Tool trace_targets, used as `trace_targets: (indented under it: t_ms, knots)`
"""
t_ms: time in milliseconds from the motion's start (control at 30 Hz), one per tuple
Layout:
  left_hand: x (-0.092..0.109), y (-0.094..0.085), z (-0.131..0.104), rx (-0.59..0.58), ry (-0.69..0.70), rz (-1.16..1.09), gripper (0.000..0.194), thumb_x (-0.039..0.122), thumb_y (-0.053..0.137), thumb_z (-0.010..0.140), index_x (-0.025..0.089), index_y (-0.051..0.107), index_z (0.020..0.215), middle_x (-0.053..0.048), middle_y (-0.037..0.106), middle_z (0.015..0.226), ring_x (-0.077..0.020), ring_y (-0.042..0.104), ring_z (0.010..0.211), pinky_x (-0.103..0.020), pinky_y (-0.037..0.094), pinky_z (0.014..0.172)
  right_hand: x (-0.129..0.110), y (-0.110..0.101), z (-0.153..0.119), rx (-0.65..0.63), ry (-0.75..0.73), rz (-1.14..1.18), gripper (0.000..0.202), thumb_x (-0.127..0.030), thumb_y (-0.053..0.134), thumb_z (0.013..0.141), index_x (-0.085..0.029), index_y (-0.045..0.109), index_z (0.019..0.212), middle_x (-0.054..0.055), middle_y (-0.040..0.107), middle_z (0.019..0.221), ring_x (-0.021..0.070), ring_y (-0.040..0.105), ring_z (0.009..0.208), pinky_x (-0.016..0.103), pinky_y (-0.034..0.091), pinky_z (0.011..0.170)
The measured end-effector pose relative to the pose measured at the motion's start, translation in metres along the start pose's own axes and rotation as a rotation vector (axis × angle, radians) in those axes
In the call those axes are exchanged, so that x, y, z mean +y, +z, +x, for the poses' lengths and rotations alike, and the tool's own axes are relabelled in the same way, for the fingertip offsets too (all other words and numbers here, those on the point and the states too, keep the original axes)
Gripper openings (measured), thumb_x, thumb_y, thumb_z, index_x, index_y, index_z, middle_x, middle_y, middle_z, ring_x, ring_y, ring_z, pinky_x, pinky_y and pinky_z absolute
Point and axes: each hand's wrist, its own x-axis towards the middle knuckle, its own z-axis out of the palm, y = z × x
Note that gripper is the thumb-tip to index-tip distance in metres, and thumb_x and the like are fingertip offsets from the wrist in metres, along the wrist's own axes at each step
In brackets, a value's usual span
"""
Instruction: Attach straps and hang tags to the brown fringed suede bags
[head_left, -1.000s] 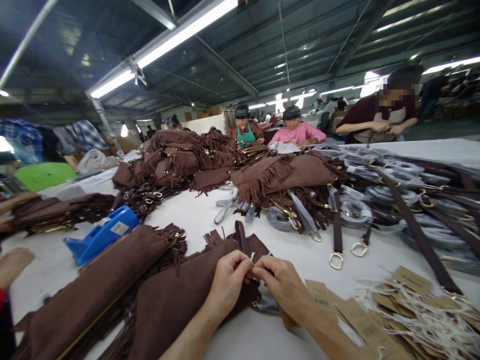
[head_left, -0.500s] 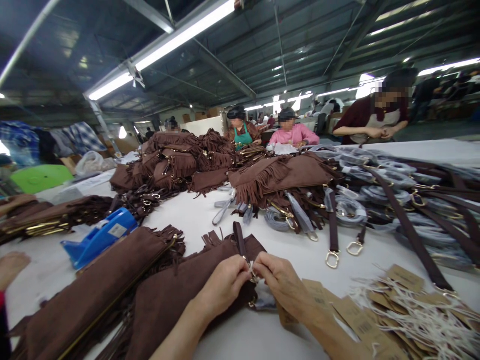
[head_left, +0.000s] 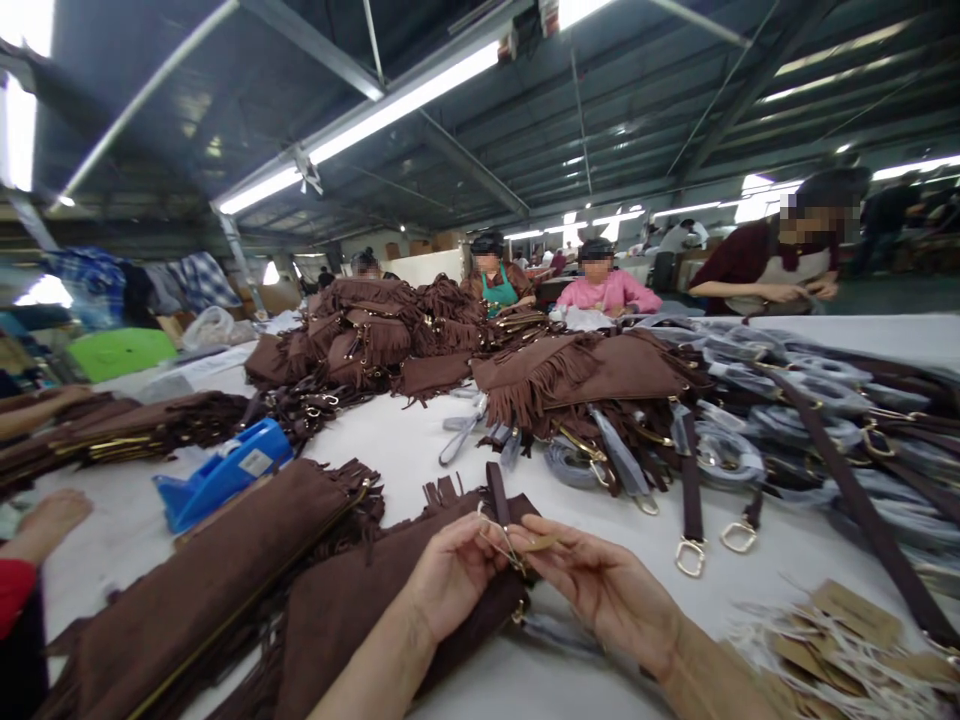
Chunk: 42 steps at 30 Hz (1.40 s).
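Observation:
A dark brown fringed suede-look bag (head_left: 367,600) lies in front of me, its zipper end beneath my hands. From that end a short brown strap (head_left: 496,492) sticks up. My left hand (head_left: 454,575) is closed, pinching a thin pale string (head_left: 491,532) by the bag's metal fitting. My right hand (head_left: 611,590) is closed on a small brown hang tag (head_left: 538,543), seen nearly edge-on, right beside the left fingertips. Below the fingers, a clip (head_left: 519,610) hangs at the bag's corner with a plastic-wrapped strap (head_left: 559,632).
Another brown bag (head_left: 202,580) and a blue tape dispenser (head_left: 225,475) lie to the left, near another person's hand (head_left: 56,520). Strung hang tags (head_left: 855,625) spread at the right. Bag piles (head_left: 360,325) and wrapped straps (head_left: 720,450) fill the back.
The fingers, bunched together at the fitting before, have drawn slightly apart. A tag has come up into my right fingers, with string showing at the left. The view has shifted.

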Motion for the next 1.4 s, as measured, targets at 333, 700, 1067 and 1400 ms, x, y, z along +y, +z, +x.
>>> trace_targets:
  t_ms: [333, 700, 1067, 1400]
  knots:
    - [-0.009, -0.003, 0.006, 0.178, 0.015, 0.104, 0.045, 0.014, 0.086, 0.049, 0.012, 0.074, 0.092, 0.003, 0.056, 0.054, -0.0009, 0.037, 0.041, -0.012, 0.014, 0.036, 0.026, 0.003, 0.019, 0.196, -0.233, -0.579, 0.045, -0.058, 0.077, 0.066, -0.017, 0.067, 0.082, 0.0, 0.069, 0.067, 0.0141, 0.068, 0.064, 0.016, 0.053, 0.045]
    - [-0.007, 0.006, 0.001, 0.192, 0.222, 0.881, 0.025, 0.034, 0.066, 0.07, 0.016, 0.066, 0.088, -0.001, 0.063, 0.065, -0.0127, 0.054, 0.048, -0.021, 0.032, 0.041, 0.028, 0.004, 0.018, 0.099, -0.299, -1.027, 0.036, -0.049, 0.058, 0.08, -0.015, 0.07, 0.08, -0.001, 0.061, 0.06, 0.013, 0.061, 0.054, 0.017, 0.045, 0.038]
    - [0.048, -0.015, -0.082, 0.372, 0.259, 1.131, 0.015, 0.031, 0.057, 0.074, 0.019, 0.054, 0.083, 0.006, 0.05, 0.057, -0.0116, 0.045, 0.045, -0.021, 0.034, 0.045, 0.044, 0.0, 0.013, 0.098, -0.379, -1.22, 0.041, -0.034, 0.068, 0.07, -0.017, 0.065, 0.107, 0.003, 0.065, 0.086, 0.0185, 0.062, 0.07, 0.031, 0.053, 0.066]
    - [0.033, 0.035, -0.098, 0.009, 0.435, 1.34, 0.04, 0.005, 0.045, 0.077, 0.019, 0.072, 0.103, -0.004, 0.069, 0.086, -0.016, 0.062, 0.076, -0.024, 0.046, 0.074, 0.064, 0.049, -0.008, -0.24, -0.261, -1.148, 0.046, -0.053, 0.048, 0.089, -0.018, 0.061, 0.117, -0.003, 0.057, 0.062, 0.015, 0.054, 0.055, 0.025, 0.046, 0.052]
